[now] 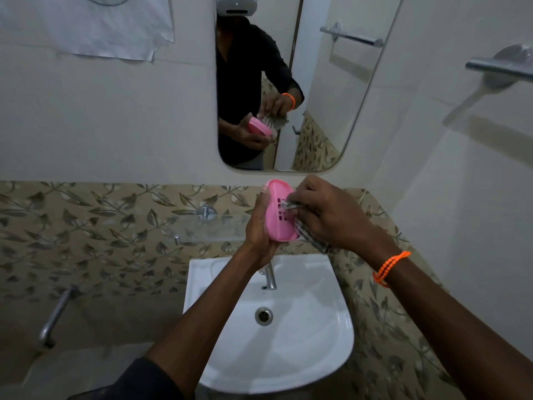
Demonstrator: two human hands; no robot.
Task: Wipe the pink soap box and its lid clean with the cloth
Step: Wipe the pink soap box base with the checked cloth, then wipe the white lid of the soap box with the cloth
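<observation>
One pink box (281,210) held up over the sink (331,336); left hand (259,226) curls round it. Right hand (326,215) pinches one cloth (310,238), mostly hidden, against its slots. Lid unseen.

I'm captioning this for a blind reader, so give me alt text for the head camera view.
Above a white sink, the left hand holds a pink soap box while the right hand presses a cloth into its slotted inside. A wall mirror reflects them.

Tap (270,277) and glass shelf (207,228) below.
</observation>
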